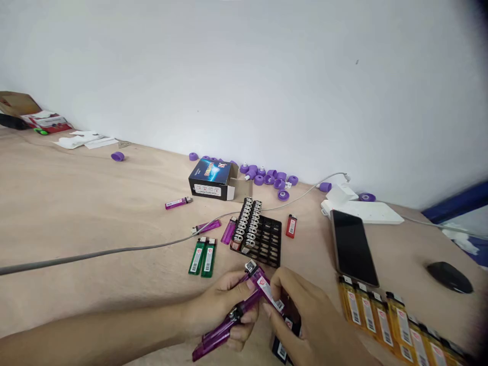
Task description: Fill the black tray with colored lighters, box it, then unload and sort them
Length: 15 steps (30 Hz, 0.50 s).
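My left hand (224, 310) grips two purple translucent disposable lighters (217, 333) low in the palm. My right hand (301, 317) pinches a labelled purple lighter (267, 290), whose metal head points up and left, and my left fingers touch it too. Under my right hand lies a dark lighter (281, 346), partly hidden. Ahead stands a black plastic lighter rack (263, 239), holding several rows of metal-headed lighters. Two green lighters (202, 257) lie just beyond my left hand, with loose purple lighters (229, 230) and a red lighter (291, 226) around the rack.
A row of yellow lighters (396, 325) lies at front right, beside a smartphone (354, 248) and a black mouse (450, 277). A grey cable (114, 249) crosses the wooden table (76, 203). Purple caps (267, 175), a black box (209, 179) and a white device (362, 211) stand along the wall.
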### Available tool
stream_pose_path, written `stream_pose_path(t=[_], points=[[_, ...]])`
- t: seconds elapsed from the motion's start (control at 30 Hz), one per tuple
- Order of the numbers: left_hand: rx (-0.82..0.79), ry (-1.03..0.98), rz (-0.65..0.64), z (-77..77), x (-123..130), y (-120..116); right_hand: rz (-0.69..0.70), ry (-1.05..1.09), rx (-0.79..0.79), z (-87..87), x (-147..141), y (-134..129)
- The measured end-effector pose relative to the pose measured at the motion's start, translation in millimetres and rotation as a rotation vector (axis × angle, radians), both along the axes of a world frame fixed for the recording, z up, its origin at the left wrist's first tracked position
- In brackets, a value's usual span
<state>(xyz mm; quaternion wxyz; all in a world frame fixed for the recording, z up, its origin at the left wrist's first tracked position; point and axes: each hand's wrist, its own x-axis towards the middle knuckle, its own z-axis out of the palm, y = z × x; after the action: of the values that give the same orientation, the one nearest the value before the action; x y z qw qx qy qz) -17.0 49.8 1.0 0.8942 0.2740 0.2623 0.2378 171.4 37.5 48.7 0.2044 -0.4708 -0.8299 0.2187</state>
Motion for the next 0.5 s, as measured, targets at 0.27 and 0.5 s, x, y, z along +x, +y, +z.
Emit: stream_pose_path(t=[0.27,0.5], points=[[0.021,0.013,-0.011,-0.1,-1.2,-3.5,0.04,0.071,-0.121,-1.4,-5.8,-0.1],[0.057,0.035,-0.033,1.1,-1.1,-4.4,-0.129,0.346,-0.416,-1.9,-5.4,-2.1]])
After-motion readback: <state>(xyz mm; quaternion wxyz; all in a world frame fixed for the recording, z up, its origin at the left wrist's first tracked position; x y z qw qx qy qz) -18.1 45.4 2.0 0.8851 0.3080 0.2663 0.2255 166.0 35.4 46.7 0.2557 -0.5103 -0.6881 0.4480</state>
